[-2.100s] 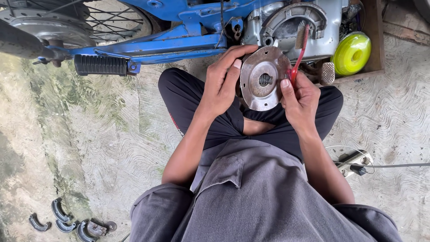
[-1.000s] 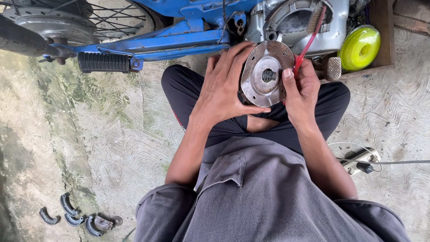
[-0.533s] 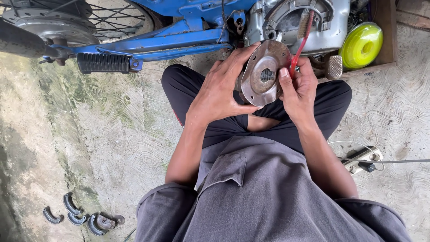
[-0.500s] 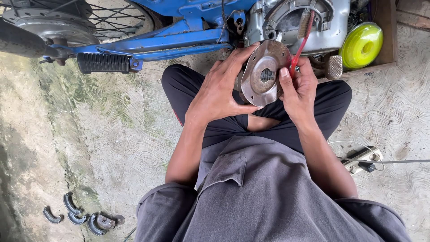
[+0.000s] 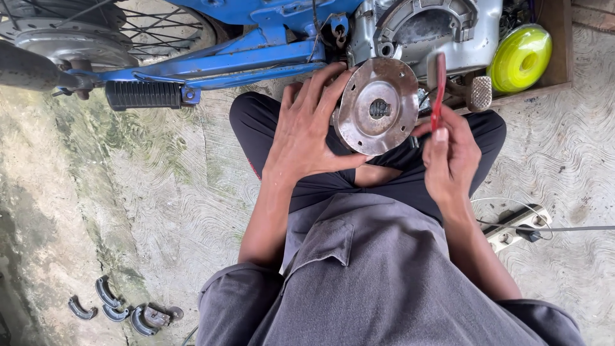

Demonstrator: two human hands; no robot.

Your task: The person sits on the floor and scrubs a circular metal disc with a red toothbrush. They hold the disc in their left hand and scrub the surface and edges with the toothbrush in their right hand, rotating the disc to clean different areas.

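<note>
My left hand point(image 5: 311, 131) grips a round rusty metal plate point(image 5: 377, 106) with a toothed centre hole, holding it upright above my crossed legs. My right hand point(image 5: 450, 157) sits just right of the plate, apart from it, and pinches a thin red-handled tool point(image 5: 439, 90) that points upward. Both hands are close to the open grey engine case point(image 5: 426, 29) of a blue motorcycle point(image 5: 237, 61).
A black footpeg point(image 5: 144, 95) and a spoked rear wheel point(image 5: 109, 29) lie to the left. A yellow-green spool point(image 5: 520, 57) sits in a wooden box at top right. A white power strip point(image 5: 516, 227) with cable lies at my right. Several curved dark metal shoes point(image 5: 118, 311) lie at bottom left on the concrete.
My right hand has come off the plate's edge and moved right with the red tool. The plate has tilted to face me more, held by my left hand alone.
</note>
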